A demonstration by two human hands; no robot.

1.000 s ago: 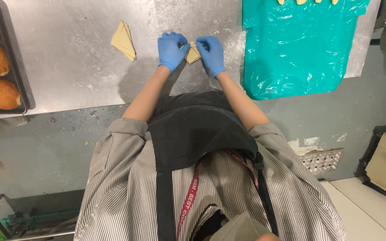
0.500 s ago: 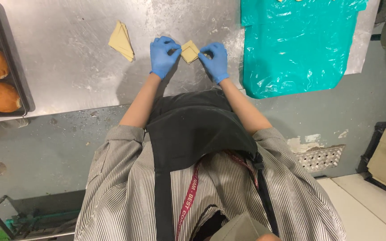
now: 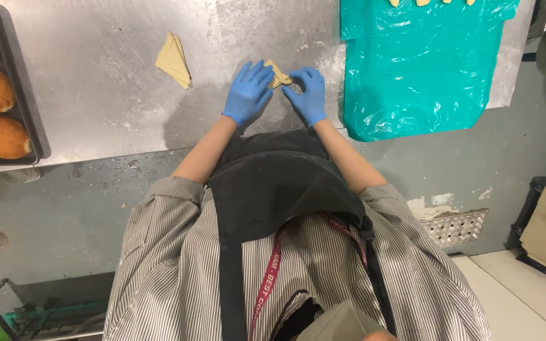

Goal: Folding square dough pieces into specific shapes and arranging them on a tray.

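1. On the steel table (image 3: pixel 109 107), both blue-gloved hands pinch a small dough piece (image 3: pixel 278 74) between them.
2. Left hand (image 3: pixel 248 92): fingers spread, tips on dough.
3. Right hand (image 3: pixel 309 95): fingers curled, gripping its edge.
4. Folded dough triangle (image 3: pixel 173 60) lies left.

Blue-gloved hands (image 3: pixel 279 95), pale yellow dough (image 3: pixel 279 74)

You wore blue disposable gloves on your left hand (image 3: pixel 248 93) and right hand (image 3: pixel 309 95), a grey-and-white striped short-sleeved shirt, a dark apron with shoulder straps, and a red lanyard bearing white lettering.
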